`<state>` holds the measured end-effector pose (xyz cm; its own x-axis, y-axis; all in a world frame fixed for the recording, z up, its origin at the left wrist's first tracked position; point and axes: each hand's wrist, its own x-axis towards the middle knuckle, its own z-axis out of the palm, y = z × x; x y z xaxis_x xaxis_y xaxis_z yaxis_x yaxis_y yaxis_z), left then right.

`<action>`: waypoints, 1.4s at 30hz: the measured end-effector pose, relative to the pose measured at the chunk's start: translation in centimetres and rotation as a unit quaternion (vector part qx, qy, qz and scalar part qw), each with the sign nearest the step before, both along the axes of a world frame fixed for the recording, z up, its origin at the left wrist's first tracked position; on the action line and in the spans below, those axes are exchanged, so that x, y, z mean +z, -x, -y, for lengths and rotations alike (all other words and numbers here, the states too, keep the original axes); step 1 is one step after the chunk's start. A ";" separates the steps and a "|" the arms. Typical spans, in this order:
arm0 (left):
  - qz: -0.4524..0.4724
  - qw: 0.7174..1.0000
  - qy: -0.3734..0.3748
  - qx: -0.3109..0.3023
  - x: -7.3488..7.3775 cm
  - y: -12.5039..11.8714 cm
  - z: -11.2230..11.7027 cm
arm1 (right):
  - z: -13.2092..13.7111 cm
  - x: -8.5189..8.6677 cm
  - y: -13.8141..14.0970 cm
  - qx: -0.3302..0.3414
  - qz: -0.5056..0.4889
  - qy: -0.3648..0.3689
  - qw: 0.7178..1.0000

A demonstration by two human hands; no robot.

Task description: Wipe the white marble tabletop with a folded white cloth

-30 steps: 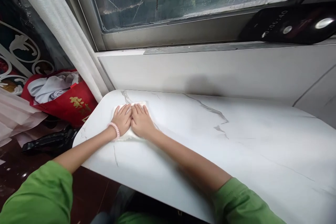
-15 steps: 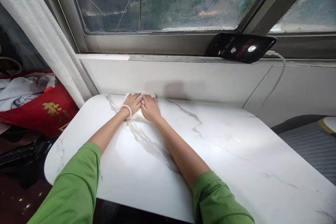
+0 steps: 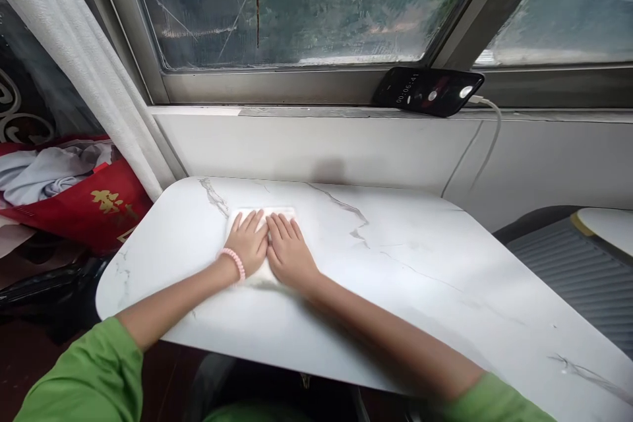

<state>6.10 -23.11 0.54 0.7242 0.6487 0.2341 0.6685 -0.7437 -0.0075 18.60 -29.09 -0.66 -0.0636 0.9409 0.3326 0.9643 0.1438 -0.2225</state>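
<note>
Head view, nearest first: green sleeves (image 3: 84,376) at the bottom corners, bare forearms stretched forward over the white marbled table (image 3: 395,277). On the left wrist, a pink coil band (image 3: 234,262).

Further on, left hand (image 3: 248,245) and right hand (image 3: 289,252) side by side, inner edges touching or nearly so. Both laid flat, palms down, fingers straight and slightly spread, gripping nothing. Under both palms, a folded white cloth (image 3: 264,212), pressed onto the tabletop in the table's left part, short of its far edge. Only the cloth's far rim past the fingertips and a strip near the wrists visible.

Beyond the table, a pale wall panel below the sill. On the sill, right of centre, a dark phone (image 3: 428,90) with its screen lit, a white cable (image 3: 487,138) hanging from its right end down the wall. Behind it, the window (image 3: 297,6), blurred greenery through the glass.

Far left, a white curtain (image 3: 93,72) hanging beside the table's far left corner. Below that, off the table, a red bag (image 3: 93,208) with gold characters, grey fabric (image 3: 44,171) bundled inside.
</note>
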 end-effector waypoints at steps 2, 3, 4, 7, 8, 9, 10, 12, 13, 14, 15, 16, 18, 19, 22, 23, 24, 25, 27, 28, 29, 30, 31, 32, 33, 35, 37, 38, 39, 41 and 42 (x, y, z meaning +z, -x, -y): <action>-0.010 0.999 0.009 -0.029 0.2 0.5 3.1 | 3.2 -0.2 0.3 0.008 0.014 -0.009 1.000; -0.017 0.999 0.012 -0.045 0.3 0.7 4.6 | 4.8 -0.3 0.3 0.019 0.022 -0.013 0.999; -0.023 0.998 0.013 -0.063 0.4 0.9 6.0 | 6.3 -0.3 0.3 0.032 0.028 -0.015 0.999; -0.029 0.993 0.011 -0.111 0.7 1.2 9.2 | 10.0 -0.2 0.0 0.069 0.037 -0.021 0.997; -0.028 0.992 0.010 -0.124 0.8 1.2 9.9 | 10.9 -0.2 -0.1 0.077 0.037 -0.023 0.996; -0.026 0.991 0.009 -0.134 0.8 1.2 10.4 | 11.5 -0.1 -0.4 0.082 0.036 -0.025 0.996; -0.024 0.990 0.010 -0.141 0.8 1.0 10.6 | 11.9 0.0 -0.6 0.084 0.035 -0.025 0.996; -0.020 0.989 0.014 -0.148 0.8 0.6 10.6 | 12.0 -0.1 -1.2 0.085 0.035 -0.023 0.995; -0.019 0.988 0.017 -0.149 0.7 0.2 10.3 | 11.7 -0.1 -1.6 0.083 0.036 -0.020 0.996; -0.018 0.988 0.021 -0.149 0.7 -0.3 9.8 | 11.3 -0.3 -2.0 0.080 0.038 -0.017 0.996; -0.018 0.988 0.026 -0.148 0.5 -0.9 9.1 | 10.6 -0.4 -2.5 0.074 0.039 -0.015 0.996; -0.017 0.989 0.031 -0.146 0.4 -1.7 8.2 | 9.7 -0.6 -3.2 0.065 0.040 -0.011 0.997; -0.016 0.990 0.041 -0.136 0.1 -3.6 5.8 | 7.5 -0.9 -4.7 0.041 0.039 -0.001 0.998; -0.015 0.990 0.045 -0.130 0.0 -4.7 4.3 | 6.1 -0.9 -5.5 0.026 0.037 0.006 0.999; -0.014 0.990 0.048 -0.132 -0.3 -8.5 -0.9 | 1.3 -0.8 -8.4 -0.031 0.027 0.025 0.999; -0.013 0.989 0.046 -0.140 -0.4 -9.8 -2.7 | -0.3 -0.7 -9.4 -0.048 0.026 0.029 0.998; -0.010 0.988 0.046 -0.144 -0.4 -11.0 -4.4 | -1.9 -0.6 -10.4 -0.059 0.027 0.032 0.997; -0.002 0.990 0.040 -0.136 -0.4 -12.1 -6.0 | -3.4 -0.5 -11.2 -0.065 0.029 0.034 0.997; 0.010 0.993 0.029 -0.118 -0.4 -14.1 -8.7 | -6.1 -0.2 -12.8 -0.076 0.026 0.042 0.996; 0.016 0.993 0.024 -0.110 -0.4 -14.8 -9.7 | -7.1 -0.1 -13.4 -0.081 0.024 0.046 0.995; 0.022 0.994 0.020 -0.106 -0.4 -15.4 -10.5 | -8.0 0.0 -13.8 -0.085 0.021 0.050 0.995; 0.028 0.994 0.017 -0.104 -0.5 -15.8 -11.2 | -8.7 0.0 -14.2 -0.089 0.017 0.052 0.995; 0.033 0.994 0.015 -0.104 -0.5 -16.1 -11.7 | -9.1 0.1 -14.4 -0.092 0.014 0.051 0.994; 0.036 0.994 0.013 -0.104 -0.6 -16.3 -12.0 | -9.4 0.0 -14.6 -0.093 0.011 0.048 0.994; 0.036 0.994 0.011 -0.105 -0.6 -16.3 -12.2 | -9.6 0.0 -14.7 -0.093 0.009 0.043 0.995; 0.029 0.994 0.007 -0.108 -0.7 -16.3 -12.4 | -9.6 -0.1 -14.7 -0.091 0.004 0.031 0.995; 0.019 0.994 0.002 -0.111 -0.7 -16.1 -12.3 | -9.5 -0.2 -14.5 -0.087 0.000 0.022 0.996; 0.013 0.994 0.000 -0.111 -0.7 -16.0 -12.2 | -9.3 -0.2 -14.4 -0.087 -0.002 0.020 0.996; 0.007 0.994 -0.002 -0.110 -0.6 -15.9 -12.0 | -9.2 -0.1 -14.3 -0.088 -0.003 0.019 0.996; -0.003 0.995 -0.003 -0.104 -0.4 -15.6 -11.3 | -8.6 0.0 -14.1 -0.093 -0.002 0.021 0.995; -0.007 0.995 -0.003 -0.101 -0.3 -15.4 -10.8 | -8.2 0.1 -14.0 -0.093 0.000 0.024 0.995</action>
<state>21.54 -12.29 0.28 0.8430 0.4879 0.2264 0.5048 -0.8630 -0.0201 32.56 -20.88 -0.60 0.1128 0.9511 0.2875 0.9734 -0.0477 -0.2239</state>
